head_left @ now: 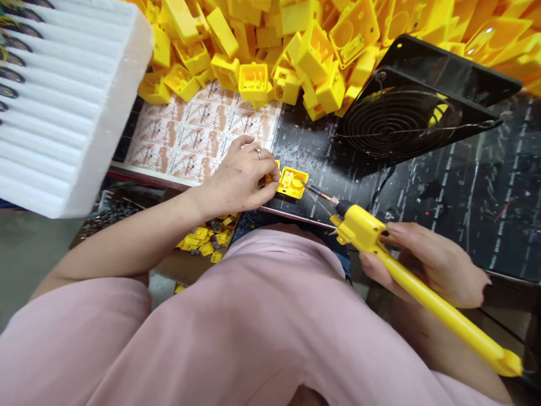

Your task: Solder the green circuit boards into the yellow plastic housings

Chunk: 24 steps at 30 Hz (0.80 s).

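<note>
My right hand [435,259] is wrapped round a yellow soldering iron [367,231] with a long handle. Its metal tip reaches the right side of a small open yellow plastic housing [295,182] near the bench's front edge; whether tip and plastic touch I cannot tell. From the left, my left hand [247,177] pinches at the housing's left side, thumb and fingers together. A further bit of yellow plastic shows between those fingers, mostly hidden by them. A ring is on one finger.
Yellow plastic housings [253,82] lie heaped along the back. A black fan with a wire guard [389,121] leans at the right. White grooved foam [76,101] stands at the left, beside a printed sheet [198,132]. Small yellow parts [203,239] lie below the bench edge.
</note>
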Tool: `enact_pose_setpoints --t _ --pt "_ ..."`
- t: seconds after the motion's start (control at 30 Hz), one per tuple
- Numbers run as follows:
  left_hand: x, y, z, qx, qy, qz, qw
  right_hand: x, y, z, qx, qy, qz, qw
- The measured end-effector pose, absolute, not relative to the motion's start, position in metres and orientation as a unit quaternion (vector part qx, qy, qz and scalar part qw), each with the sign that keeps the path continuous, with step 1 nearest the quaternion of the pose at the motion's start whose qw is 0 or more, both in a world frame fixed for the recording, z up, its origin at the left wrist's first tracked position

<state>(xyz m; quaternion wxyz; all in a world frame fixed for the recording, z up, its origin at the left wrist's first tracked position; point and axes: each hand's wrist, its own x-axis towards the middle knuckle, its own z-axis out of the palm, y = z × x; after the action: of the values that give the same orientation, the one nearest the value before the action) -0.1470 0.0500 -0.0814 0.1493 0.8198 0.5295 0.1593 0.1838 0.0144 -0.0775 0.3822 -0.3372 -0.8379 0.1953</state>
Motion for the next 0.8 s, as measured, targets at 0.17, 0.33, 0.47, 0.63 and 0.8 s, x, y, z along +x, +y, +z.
enact_pose_setpoints --t 0.17,0.33,0.47,0.63,0.8 --pt "-0.145 0.05 -0.083 0.825 0.522 0.167 0.14 0.161 0.02 -0.07 -0.252 -0.876 0.178 0.37" --pt "-0.144 0.051 -0.085 0.83 0.517 0.161 0.133 0.153 0.026 -0.065 -0.232 -0.885 0.15 0.376" --pt "-0.142 0.051 -0.085 0.833 0.515 0.16 0.127 0.149 0.03 -0.061 -0.223 -0.893 0.14 0.364" --pt "-0.14 0.052 -0.086 0.836 0.512 0.162 0.115 0.15 0.033 -0.051 -0.213 -0.907 0.139 0.337" --pt "-0.143 0.054 -0.086 0.85 0.491 0.16 0.104 0.153 0.037 -0.044 -0.231 -0.912 0.141 0.307"
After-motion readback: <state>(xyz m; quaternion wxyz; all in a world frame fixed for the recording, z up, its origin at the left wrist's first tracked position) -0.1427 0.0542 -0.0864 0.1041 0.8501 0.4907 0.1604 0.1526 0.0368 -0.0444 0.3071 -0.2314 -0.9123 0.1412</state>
